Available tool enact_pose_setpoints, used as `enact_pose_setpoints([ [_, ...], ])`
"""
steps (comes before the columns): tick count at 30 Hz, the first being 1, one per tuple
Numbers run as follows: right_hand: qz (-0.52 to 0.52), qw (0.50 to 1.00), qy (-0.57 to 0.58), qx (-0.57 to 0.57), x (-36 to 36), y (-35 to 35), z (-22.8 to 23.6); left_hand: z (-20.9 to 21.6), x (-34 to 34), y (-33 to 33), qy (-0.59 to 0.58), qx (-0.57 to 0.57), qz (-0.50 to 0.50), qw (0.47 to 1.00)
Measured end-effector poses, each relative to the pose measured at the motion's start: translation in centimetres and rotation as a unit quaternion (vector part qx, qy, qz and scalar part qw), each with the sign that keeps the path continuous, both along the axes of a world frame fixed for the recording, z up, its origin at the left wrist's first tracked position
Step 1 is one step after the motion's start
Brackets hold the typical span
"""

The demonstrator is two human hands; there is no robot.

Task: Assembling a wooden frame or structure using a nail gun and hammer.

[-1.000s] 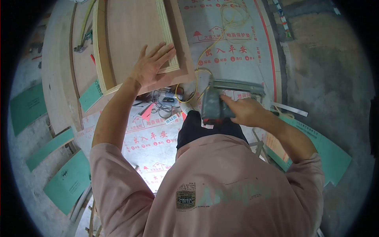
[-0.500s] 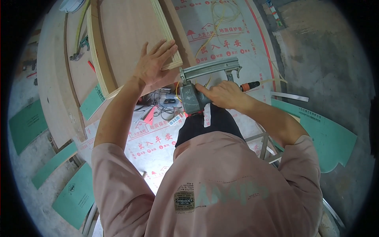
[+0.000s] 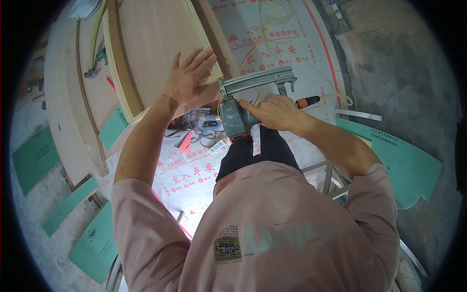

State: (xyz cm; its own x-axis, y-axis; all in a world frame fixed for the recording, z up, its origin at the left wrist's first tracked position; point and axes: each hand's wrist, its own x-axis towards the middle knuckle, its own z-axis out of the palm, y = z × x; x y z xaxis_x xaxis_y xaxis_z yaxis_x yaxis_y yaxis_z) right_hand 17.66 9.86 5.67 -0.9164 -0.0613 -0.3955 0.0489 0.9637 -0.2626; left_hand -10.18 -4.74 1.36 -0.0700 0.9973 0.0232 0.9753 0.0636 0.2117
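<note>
My right hand [image 3: 277, 113] is wrapped round the handle of a grey pneumatic nail gun [image 3: 235, 119]. The gun's long metal magazine [image 3: 258, 80] points away to the right, and its nose meets the near right corner of a wooden frame. On that corner lies my left hand [image 3: 187, 80], fingers spread over the panel and the plywood edge strip [image 3: 197, 24]. Part of the strip is hidden under the fingers. A second plywood strip [image 3: 116, 63] runs along the left side of the panel [image 3: 151, 39].
A yellow air hose [image 3: 343, 99] leaves the gun's coupling and coils on the printed floor covering [image 3: 272, 48]. Dark cables [image 3: 197, 126] lie below the frame. Green boards [image 3: 413, 165] rest at right, others [image 3: 95, 243] at left. A clamp [image 3: 97, 65] sits on the wood.
The nail gun has shifted very slightly left, its nose still at the frame's corner. My left hand keeps its place on the wood. The view has moved a little.
</note>
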Motion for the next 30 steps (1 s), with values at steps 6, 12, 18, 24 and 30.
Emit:
enact_pose_setpoints([
  [6,0.007,1.0,0.007,-0.009,-0.2,0.1,0.1,-0.4,0.1,-0.5,-0.001,0.014,-0.01,1.0],
  [12,-0.015,0.997,-0.075,-0.026,0.6,0.2,1.4,-1.2,0.8,-2.4,0.084,0.09,-0.053,0.991],
  [18,-0.037,0.985,-0.158,-0.052,1.7,1.7,2.1,-2.2,2.1,-2.7,0.082,0.079,0.019,0.993],
  [24,-0.186,0.96,-0.164,-0.132,4.6,3.2,1.8,-1.6,2.0,-3.1,0.085,0.119,0.006,0.989],
  [30,-0.374,0.909,-0.056,-0.177,1.1,4.9,6.4,-2.4,2.6,-3.2,0.073,0.143,-0.009,0.987],
])
